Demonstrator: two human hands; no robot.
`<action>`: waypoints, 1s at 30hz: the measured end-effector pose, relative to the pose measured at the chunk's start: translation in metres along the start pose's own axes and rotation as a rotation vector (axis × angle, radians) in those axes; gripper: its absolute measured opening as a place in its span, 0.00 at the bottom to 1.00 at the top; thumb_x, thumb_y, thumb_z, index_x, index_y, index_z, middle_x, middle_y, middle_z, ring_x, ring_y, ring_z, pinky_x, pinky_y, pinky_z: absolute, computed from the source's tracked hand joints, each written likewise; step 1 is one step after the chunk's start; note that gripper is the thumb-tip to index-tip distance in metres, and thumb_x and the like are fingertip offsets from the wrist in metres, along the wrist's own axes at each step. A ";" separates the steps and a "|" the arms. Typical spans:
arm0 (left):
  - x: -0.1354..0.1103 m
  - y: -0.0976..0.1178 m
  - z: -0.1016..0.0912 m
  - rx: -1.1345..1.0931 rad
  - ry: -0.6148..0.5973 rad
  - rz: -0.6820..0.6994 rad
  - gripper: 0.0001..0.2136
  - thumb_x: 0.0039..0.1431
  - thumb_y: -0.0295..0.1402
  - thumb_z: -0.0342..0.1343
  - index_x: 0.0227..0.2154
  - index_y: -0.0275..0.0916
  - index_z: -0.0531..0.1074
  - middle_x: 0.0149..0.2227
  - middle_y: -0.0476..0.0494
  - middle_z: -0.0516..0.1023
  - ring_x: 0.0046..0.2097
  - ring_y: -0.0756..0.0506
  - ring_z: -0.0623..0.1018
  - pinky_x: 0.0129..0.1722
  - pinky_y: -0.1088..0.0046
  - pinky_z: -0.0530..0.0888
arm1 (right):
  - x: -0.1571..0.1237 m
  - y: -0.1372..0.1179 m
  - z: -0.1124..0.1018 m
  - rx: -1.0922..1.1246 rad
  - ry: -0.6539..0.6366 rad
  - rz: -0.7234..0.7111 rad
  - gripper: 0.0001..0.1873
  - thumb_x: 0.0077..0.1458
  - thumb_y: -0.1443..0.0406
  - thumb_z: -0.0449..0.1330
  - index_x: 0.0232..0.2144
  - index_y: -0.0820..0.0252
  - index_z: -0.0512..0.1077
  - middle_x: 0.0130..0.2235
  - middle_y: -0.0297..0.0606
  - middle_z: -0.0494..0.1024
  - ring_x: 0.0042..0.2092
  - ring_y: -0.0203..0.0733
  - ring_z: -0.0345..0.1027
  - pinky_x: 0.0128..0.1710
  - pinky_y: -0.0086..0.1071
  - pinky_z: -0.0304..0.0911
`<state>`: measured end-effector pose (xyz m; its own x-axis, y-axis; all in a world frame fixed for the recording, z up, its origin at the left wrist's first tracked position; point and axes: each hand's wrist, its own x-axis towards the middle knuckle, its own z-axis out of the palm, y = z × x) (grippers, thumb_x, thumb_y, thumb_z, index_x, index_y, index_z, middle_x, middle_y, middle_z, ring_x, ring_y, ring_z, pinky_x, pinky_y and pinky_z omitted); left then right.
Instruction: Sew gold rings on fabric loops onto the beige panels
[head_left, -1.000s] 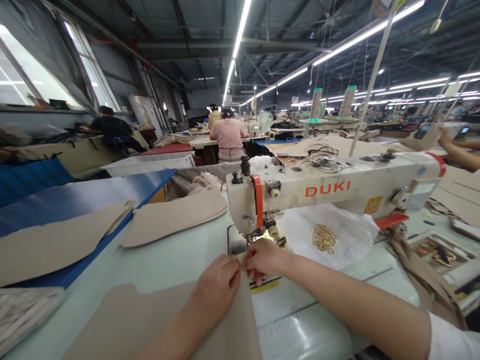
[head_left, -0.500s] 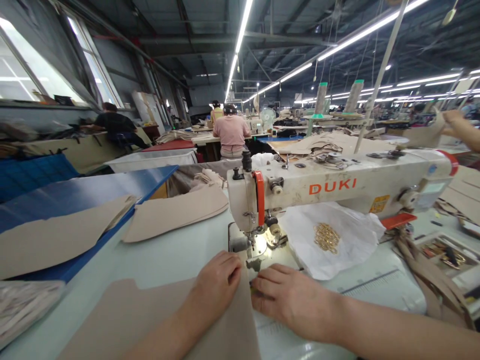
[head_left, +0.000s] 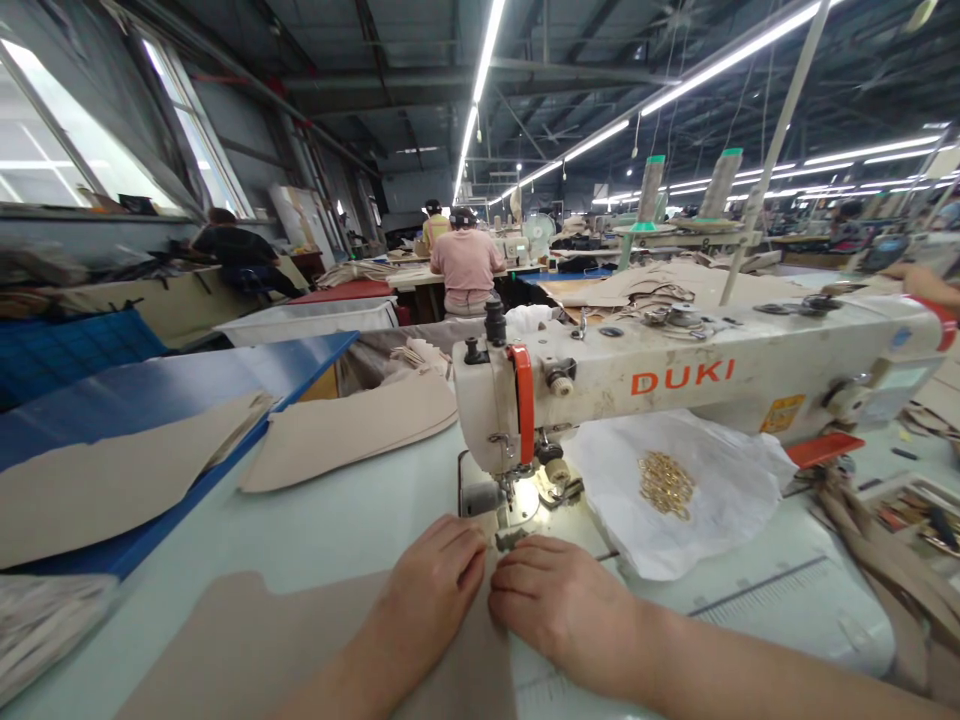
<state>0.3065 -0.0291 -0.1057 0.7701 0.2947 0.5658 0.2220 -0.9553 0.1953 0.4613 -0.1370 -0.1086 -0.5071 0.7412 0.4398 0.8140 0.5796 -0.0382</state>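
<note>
Probably sewing factory, sewing machine (head_left: 675, 375), cut panels (head_left: 352, 425)

The tan panel (head_left: 247, 650) runs off the bottom edge; the left hand (head_left: 439, 590) and right hand (head_left: 562, 610) hide its corner. Lower left, a pale stack (head_left: 37, 630) is blurred.

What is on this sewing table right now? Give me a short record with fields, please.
Place: workshop, sewing machine marked DUKI on a pale table
Left hand: lies on a beige panel, fingertips near the needle area
Right hand: beside it, at the panel's right edge; grip unclear
Behind the hands: white sheet bearing gold rings
Far off: person in a pink top, seated, back turned
</note>
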 end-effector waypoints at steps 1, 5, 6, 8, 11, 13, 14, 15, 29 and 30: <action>0.000 0.000 0.000 -0.003 0.003 0.001 0.10 0.60 0.22 0.46 0.27 0.40 0.69 0.28 0.47 0.76 0.32 0.46 0.75 0.33 0.71 0.74 | 0.000 0.001 0.001 0.010 0.004 0.002 0.08 0.63 0.68 0.55 0.31 0.63 0.71 0.35 0.37 0.75 0.39 0.40 0.65 0.47 0.33 0.61; -0.001 0.000 0.001 -0.025 0.023 0.010 0.10 0.60 0.23 0.46 0.28 0.39 0.69 0.29 0.47 0.77 0.33 0.46 0.75 0.34 0.71 0.74 | -0.001 0.002 0.001 0.031 0.004 0.004 0.08 0.63 0.68 0.54 0.32 0.63 0.71 0.36 0.38 0.75 0.40 0.40 0.66 0.49 0.34 0.61; -0.001 0.000 0.001 -0.028 0.027 0.011 0.10 0.60 0.23 0.46 0.28 0.39 0.70 0.29 0.47 0.77 0.33 0.46 0.76 0.35 0.71 0.74 | -0.001 0.002 0.000 0.031 0.003 0.004 0.08 0.63 0.68 0.54 0.32 0.63 0.71 0.36 0.38 0.75 0.41 0.40 0.66 0.49 0.34 0.60; -0.001 -0.001 0.001 -0.029 0.030 0.010 0.10 0.61 0.23 0.47 0.28 0.39 0.70 0.29 0.47 0.76 0.33 0.46 0.76 0.35 0.71 0.75 | -0.001 0.001 -0.001 0.027 -0.002 0.004 0.08 0.63 0.68 0.54 0.32 0.63 0.71 0.36 0.38 0.75 0.41 0.40 0.65 0.50 0.33 0.60; 0.000 0.000 0.000 -0.026 0.030 0.013 0.10 0.61 0.23 0.47 0.29 0.40 0.70 0.29 0.47 0.77 0.33 0.46 0.76 0.34 0.71 0.75 | -0.001 0.001 -0.001 0.023 -0.004 0.007 0.08 0.63 0.68 0.54 0.32 0.63 0.71 0.35 0.38 0.75 0.40 0.40 0.65 0.49 0.33 0.61; 0.001 0.001 -0.001 -0.025 0.025 0.016 0.10 0.60 0.23 0.46 0.29 0.40 0.70 0.29 0.47 0.77 0.33 0.47 0.76 0.34 0.71 0.75 | -0.001 0.001 -0.001 0.026 -0.002 0.010 0.08 0.63 0.68 0.54 0.33 0.63 0.71 0.35 0.38 0.75 0.40 0.40 0.65 0.49 0.33 0.61; 0.002 0.001 -0.001 -0.024 0.026 0.018 0.10 0.60 0.24 0.46 0.28 0.40 0.70 0.29 0.47 0.77 0.33 0.47 0.76 0.34 0.71 0.75 | -0.001 0.001 0.000 0.027 -0.001 0.012 0.08 0.63 0.68 0.54 0.33 0.63 0.71 0.35 0.38 0.75 0.40 0.40 0.65 0.49 0.33 0.61; 0.002 0.002 -0.002 -0.022 0.029 0.021 0.10 0.61 0.24 0.46 0.28 0.40 0.70 0.29 0.47 0.77 0.33 0.47 0.76 0.34 0.71 0.75 | -0.001 0.001 0.000 0.026 0.000 0.013 0.08 0.63 0.68 0.54 0.33 0.63 0.71 0.36 0.38 0.75 0.40 0.40 0.65 0.49 0.34 0.61; -0.002 0.000 0.000 -0.045 -0.039 -0.012 0.08 0.61 0.23 0.48 0.31 0.39 0.70 0.32 0.45 0.77 0.36 0.45 0.76 0.37 0.68 0.75 | 0.005 -0.002 0.000 -0.092 -0.007 0.079 0.04 0.60 0.70 0.57 0.37 0.67 0.71 0.41 0.43 0.74 0.45 0.45 0.65 0.51 0.38 0.60; -0.003 0.000 0.000 -0.050 -0.042 -0.011 0.08 0.61 0.23 0.48 0.31 0.38 0.70 0.32 0.45 0.77 0.36 0.45 0.76 0.37 0.67 0.75 | 0.006 -0.002 -0.001 -0.095 -0.019 0.087 0.04 0.60 0.70 0.58 0.37 0.67 0.71 0.40 0.43 0.74 0.44 0.44 0.65 0.50 0.37 0.60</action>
<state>0.3044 -0.0297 -0.1070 0.7922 0.3033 0.5296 0.2016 -0.9491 0.2421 0.4572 -0.1338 -0.1055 -0.4383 0.7939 0.4215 0.8777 0.4790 0.0106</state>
